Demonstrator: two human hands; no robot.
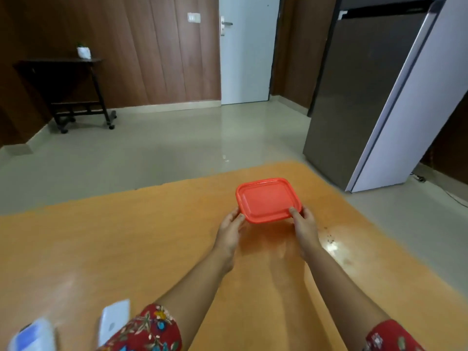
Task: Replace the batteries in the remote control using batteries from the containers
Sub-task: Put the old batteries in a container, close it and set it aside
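Red container, long axis left-right, held by left hand and right hand.

L hand + R hand grip red lid | over table

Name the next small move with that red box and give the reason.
Probably lift one corner of the red lid to open the box. Both the left hand and the right hand grip its near corners, the lid looks shut, and nothing inside shows yet.
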